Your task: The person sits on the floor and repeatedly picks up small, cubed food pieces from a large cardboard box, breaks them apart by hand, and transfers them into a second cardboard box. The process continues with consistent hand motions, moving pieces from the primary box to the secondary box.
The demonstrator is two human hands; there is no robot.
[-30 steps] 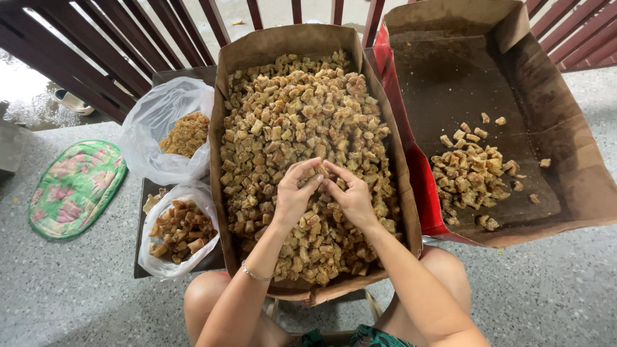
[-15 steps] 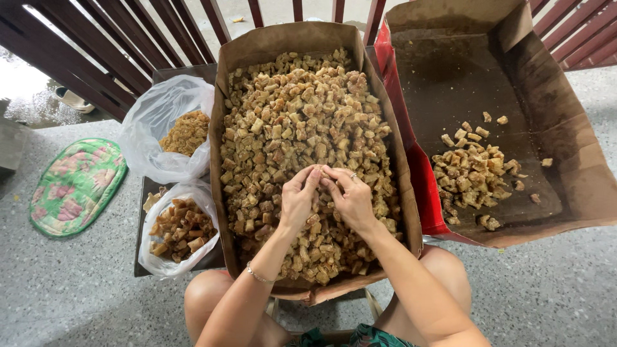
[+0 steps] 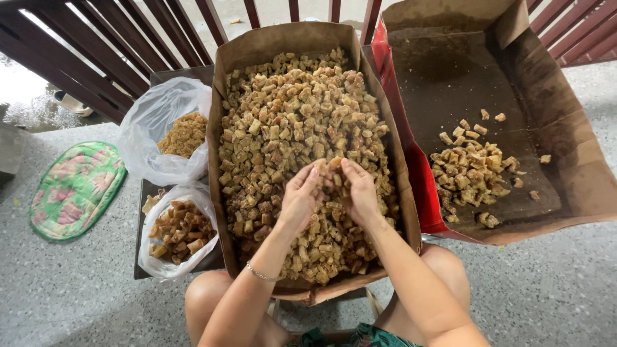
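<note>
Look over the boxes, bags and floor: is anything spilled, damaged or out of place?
Nothing stands out. The fried pieces stay inside the middle box, the right box and the two plastic bags; both hands work over the heap.

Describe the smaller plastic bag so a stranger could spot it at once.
Start at the big cardboard box heaped with tan fried chunks, under both hands. On its left lie two clear plastic bags; take the smaller plastic bag, nearest the person's knee. It holds darker, larger brown pieces, unlike the finer golden crumbs in the bigger bag behind it.

Green floral mat [image 3: 74,189] on floor; two plastic bags [image 3: 168,138] beside railing [image 3: 96,45].
</note>
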